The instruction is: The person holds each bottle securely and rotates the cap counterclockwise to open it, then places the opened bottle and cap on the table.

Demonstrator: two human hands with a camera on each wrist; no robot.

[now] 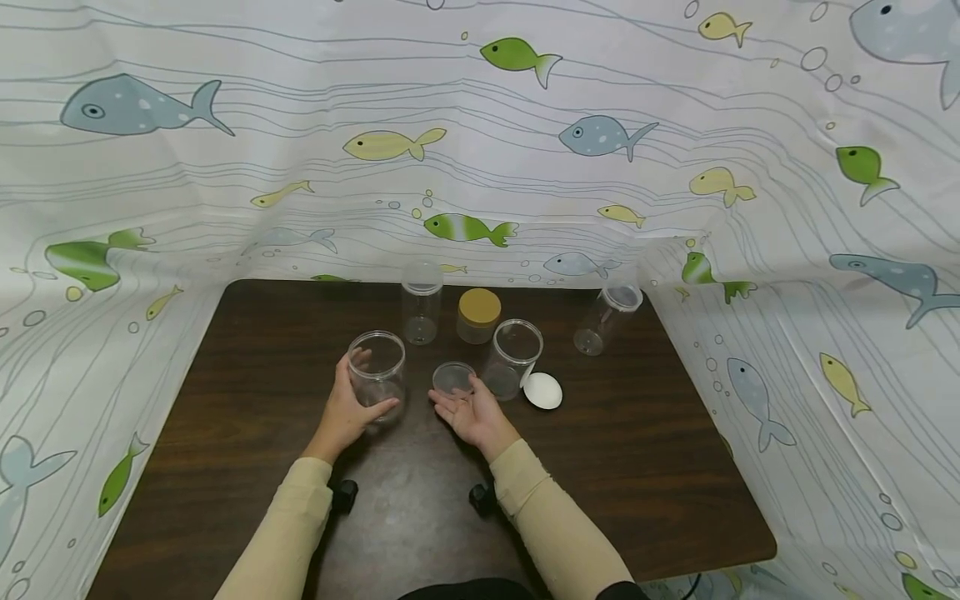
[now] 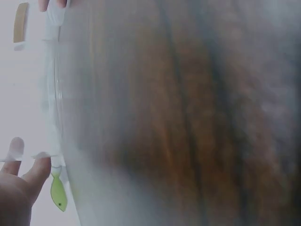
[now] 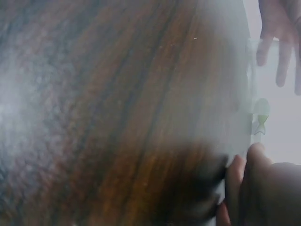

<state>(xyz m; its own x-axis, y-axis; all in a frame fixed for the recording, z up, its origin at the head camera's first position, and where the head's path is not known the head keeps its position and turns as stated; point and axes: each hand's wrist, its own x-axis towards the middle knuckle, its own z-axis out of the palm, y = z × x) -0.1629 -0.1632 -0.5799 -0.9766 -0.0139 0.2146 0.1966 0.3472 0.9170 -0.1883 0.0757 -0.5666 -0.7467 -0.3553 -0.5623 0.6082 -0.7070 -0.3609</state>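
In the head view my left hand (image 1: 351, 407) grips the side of a clear open jar (image 1: 377, 367), thumb in front and fingers behind. My right hand (image 1: 474, 414) lies palm up with fingers spread, beside a round clear disc (image 1: 453, 377); whether the fingers touch it I cannot tell. Close to its right stands a second clear open jar (image 1: 513, 358), with a white lid (image 1: 543, 391) flat on the table. In the left wrist view the left hand (image 2: 21, 188) shows at the gripped jar's edge. The right wrist view shows the right hand (image 3: 263, 188) low, its contact unclear.
Along the back of the dark wooden table (image 1: 637, 467) stand a tall jar with a pale lid (image 1: 422, 312), a short jar with a yellow-tan lid (image 1: 478, 308) and another pale-lidded jar (image 1: 606, 318). A fish-print curtain (image 1: 480, 167) hangs around the back and sides.
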